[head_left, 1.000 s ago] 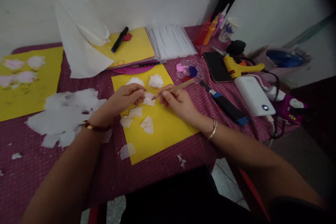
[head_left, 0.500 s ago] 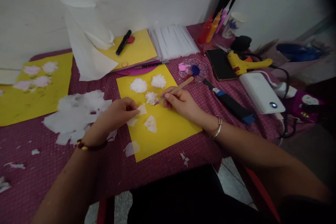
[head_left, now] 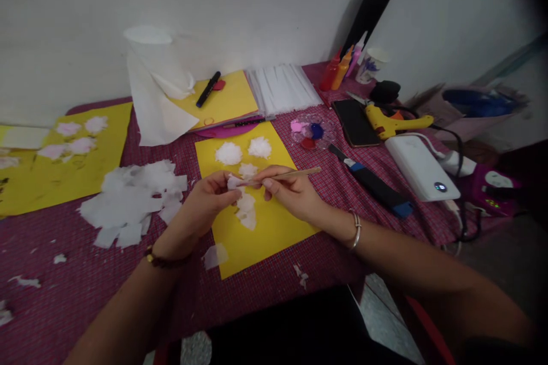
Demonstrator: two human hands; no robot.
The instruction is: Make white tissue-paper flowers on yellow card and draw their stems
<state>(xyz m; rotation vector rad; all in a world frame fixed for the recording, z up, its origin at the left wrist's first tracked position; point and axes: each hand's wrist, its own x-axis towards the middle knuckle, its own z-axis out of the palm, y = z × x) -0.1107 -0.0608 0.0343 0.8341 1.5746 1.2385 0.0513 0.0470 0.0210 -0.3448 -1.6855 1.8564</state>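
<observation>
Yellow sheet (head_left: 274, 234) roomy toward near edge, stick (head_left: 306, 173) in right fingers (head_left: 271, 184), paper (head_left: 234, 182) seemingly in left fingers (head_left: 226, 198)

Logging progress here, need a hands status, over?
Left hand pinching white paper piece. Right hand gripping wooden craft stick, tip at that piece. Loose paper pieces close by on yellow sheet.

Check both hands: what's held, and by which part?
Right hand: flat wooden stick, gripped nearer the end at the paper. Left hand: small pale paper piece, between thumb and fingers; which edge, can't tell.
</observation>
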